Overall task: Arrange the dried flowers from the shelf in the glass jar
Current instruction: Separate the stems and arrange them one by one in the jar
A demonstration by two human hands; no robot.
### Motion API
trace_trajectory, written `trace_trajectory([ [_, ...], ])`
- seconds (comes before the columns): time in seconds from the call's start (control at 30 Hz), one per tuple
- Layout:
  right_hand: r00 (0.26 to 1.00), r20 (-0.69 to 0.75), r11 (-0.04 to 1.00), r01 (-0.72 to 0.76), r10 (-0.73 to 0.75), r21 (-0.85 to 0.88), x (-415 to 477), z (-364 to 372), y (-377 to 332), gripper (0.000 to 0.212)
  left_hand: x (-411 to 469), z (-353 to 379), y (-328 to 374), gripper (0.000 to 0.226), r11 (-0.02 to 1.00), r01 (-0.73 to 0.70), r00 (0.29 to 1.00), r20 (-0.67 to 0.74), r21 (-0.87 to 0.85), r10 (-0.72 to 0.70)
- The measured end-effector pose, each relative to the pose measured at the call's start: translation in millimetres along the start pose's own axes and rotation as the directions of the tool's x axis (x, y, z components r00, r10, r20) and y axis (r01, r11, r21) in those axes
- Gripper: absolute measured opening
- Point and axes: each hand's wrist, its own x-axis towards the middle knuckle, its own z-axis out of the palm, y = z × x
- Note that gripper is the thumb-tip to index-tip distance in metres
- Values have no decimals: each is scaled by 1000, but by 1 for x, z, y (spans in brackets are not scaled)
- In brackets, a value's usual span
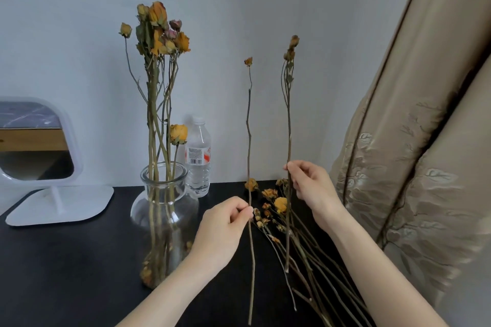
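A clear glass jar stands on the black tabletop left of centre, with several dried yellow and pink flowers upright in it. My left hand pinches a long thin dried stem held upright, with a small bud on top. To its right, my right hand grips a second dried stem, also upright and a little taller. Between and below my hands lies a pile of loose dried flowers, their stems running toward the near right.
A plastic water bottle stands just behind the jar. A white stand mirror sits at the far left. A beige patterned curtain hangs along the right side, close to the pile. A pale wall is behind.
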Motion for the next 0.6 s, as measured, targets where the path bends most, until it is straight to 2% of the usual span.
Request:
trace_trajectory([
  [0.23, 986, -6, 979, 163, -164, 126, 0, 22, -75, 20, 7, -73, 49, 15, 991, -128, 992, -18, -33, 128],
  [0.4, 967, 17, 952, 248, -255, 181, 0, 44, -120, 21, 28, -139, 75, 15, 979, -198, 952, -249, -52, 179],
  [0.6, 962, 37, 944, 258, -271, 204, -3, 66, -127, 23, 52, -186, 79, 18, 970, -241, 862, -459, 3, 216],
])
